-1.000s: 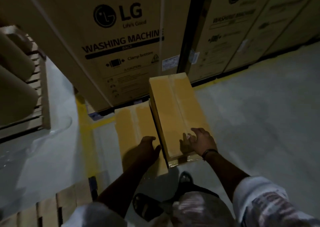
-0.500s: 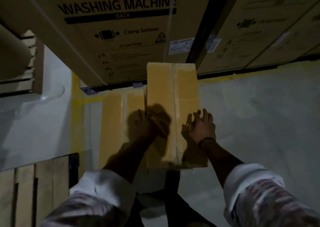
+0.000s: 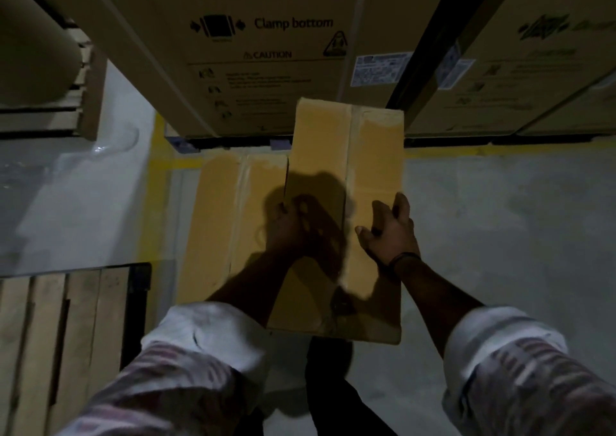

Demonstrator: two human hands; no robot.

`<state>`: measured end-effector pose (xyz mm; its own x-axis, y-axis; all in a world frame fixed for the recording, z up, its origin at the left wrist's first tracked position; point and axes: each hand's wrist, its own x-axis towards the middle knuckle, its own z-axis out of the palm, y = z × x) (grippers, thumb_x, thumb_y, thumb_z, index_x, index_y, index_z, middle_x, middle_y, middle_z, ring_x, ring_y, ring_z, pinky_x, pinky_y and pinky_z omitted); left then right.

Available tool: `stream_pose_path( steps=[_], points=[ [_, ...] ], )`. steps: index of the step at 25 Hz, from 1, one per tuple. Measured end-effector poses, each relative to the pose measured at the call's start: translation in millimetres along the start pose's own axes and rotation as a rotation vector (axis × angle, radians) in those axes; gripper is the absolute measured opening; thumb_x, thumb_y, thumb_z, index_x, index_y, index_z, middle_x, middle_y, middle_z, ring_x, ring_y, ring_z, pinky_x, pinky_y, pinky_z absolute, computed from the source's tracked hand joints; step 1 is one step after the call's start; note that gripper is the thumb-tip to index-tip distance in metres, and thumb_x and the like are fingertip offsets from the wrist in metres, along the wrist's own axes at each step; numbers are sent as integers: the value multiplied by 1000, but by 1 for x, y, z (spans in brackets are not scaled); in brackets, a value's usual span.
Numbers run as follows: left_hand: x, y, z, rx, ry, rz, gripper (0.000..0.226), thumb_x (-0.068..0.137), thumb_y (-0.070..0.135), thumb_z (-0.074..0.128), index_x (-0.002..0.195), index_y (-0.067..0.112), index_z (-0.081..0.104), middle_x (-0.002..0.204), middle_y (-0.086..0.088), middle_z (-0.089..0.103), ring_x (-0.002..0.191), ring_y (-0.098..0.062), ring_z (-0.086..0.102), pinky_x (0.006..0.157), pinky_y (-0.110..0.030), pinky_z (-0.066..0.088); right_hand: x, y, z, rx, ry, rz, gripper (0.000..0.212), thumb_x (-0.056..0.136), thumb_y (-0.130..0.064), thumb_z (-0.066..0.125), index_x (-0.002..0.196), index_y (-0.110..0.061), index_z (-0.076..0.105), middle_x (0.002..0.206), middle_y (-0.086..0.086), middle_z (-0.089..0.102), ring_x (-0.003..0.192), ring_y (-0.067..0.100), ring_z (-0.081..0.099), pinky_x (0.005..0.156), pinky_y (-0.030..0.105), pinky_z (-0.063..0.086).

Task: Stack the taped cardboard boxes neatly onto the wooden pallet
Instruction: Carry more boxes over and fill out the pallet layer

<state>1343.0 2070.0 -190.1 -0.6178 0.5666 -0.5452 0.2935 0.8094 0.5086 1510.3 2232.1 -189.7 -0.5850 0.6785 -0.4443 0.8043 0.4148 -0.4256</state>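
We are gripping the taped box (image 3: 346, 169) by its long edges, left hand (image 3: 290, 225) curled over one and right hand (image 3: 391, 232) over the other, lifting it beside a second box (image 3: 226, 222), with the wooden pallet (image 3: 66, 335) to our left. In our judgement it could be slipping or clipping that neighbour, since we are only squeezing smooth sides. Its long axis is pointing straight away from us, toward the washing-machine cartons (image 3: 266, 52).

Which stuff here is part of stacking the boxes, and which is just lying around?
Job in hand:
upper taped box, gripped by left hand and right hand
lower taped box, to its left
wooden pallet

Lying about:
washing machine cartons
plastic sheet
cardboard roll
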Motion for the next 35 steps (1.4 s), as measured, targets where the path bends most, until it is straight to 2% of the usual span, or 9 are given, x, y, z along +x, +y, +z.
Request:
stream_pose_path(
  steps=[5, 10, 13, 16, 19, 23, 27, 29, 35],
  points=[
    [-40, -14, -23, 13, -5, 11, 103, 80, 53, 81, 161, 30, 21, 155, -21, 27, 119, -48, 55, 93, -51, 53, -33, -27, 3, -160, 6, -89, 79, 80, -67, 65, 148, -38, 37, 164, -7, -6, 137, 41, 25, 108, 53, 38],
    [-119, -76, -86, 6, 122, -85, 116, 61, 75, 83, 155, 41, 24, 147, -13, 30, 119, -48, 50, 92, -57, 52, -91, -118, 25, -254, 75, -256, 75, 76, -76, 58, 142, -42, 43, 161, -5, 8, 130, 41, 30, 107, 52, 35],
    [-189, -136, -130, -36, 207, -184, 119, 60, 76, 83, 157, 43, 22, 156, -15, 24, 129, -47, 44, 101, -57, 48, -142, -189, 54, -262, 65, -389, 71, 76, -76, 60, 137, -43, 47, 160, -4, 14, 129, 40, 31, 108, 51, 33],
    [-269, -216, -161, -66, 327, -274, 121, 61, 75, 83, 159, 40, 21, 156, -22, 23, 130, -50, 44, 101, -57, 48, -202, -262, 98, -282, 0, -542, 70, 78, -73, 64, 138, -40, 49, 161, -1, 15, 131, 43, 29, 108, 51, 33],
    [-352, -296, -179, -195, 407, -415, 119, 63, 74, 82, 158, 39, 20, 153, -18, 25, 128, -48, 44, 102, -55, 46, -265, -329, 156, -324, -30, -720, 69, 78, -70, 65, 137, -37, 51, 161, 2, 19, 129, 45, 32, 105, 53, 35],
    [-469, -392, -174, -335, 576, -618, 124, 53, 83, 79, 155, 42, 21, 144, -13, 32, 125, -42, 46, 100, -53, 47, -354, -403, 244, -418, -105, -957, 69, 76, -70, 66, 135, -37, 51, 159, 3, 21, 127, 44, 36, 103, 52, 36],
    [-567, -463, -148, -441, 713, -799, 123, 56, 83, 76, 156, 40, 20, 145, -12, 32, 125, -39, 46, 100, -50, 47, -441, -451, 322, -460, -187, -1151, 71, 74, -74, 62, 134, -38, 51, 157, 2, 22, 127, 41, 37, 103, 54, 40],
    [-599, -490, -131, -522, 742, -889, 123, 57, 78, 80, 156, 41, 18, 148, -12, 30, 128, -38, 45, 102, -51, 48, -479, -466, 347, -484, -223, -1228, 69, 74, -72, 64, 133, -39, 51, 157, 2, 24, 129, 41, 38, 106, 57, 38],
    [-651, -540, -98, -666, 810, -1022, 120, 61, 65, 89, 158, 39, 22, 151, -15, 31, 131, -38, 46, 103, -48, 50, -540, -492, 400, -584, -346, -1395, 65, 76, -71, 63, 132, -42, 48, 159, -1, 22, 128, 36, 40, 101, 49, 41]
  ],
)
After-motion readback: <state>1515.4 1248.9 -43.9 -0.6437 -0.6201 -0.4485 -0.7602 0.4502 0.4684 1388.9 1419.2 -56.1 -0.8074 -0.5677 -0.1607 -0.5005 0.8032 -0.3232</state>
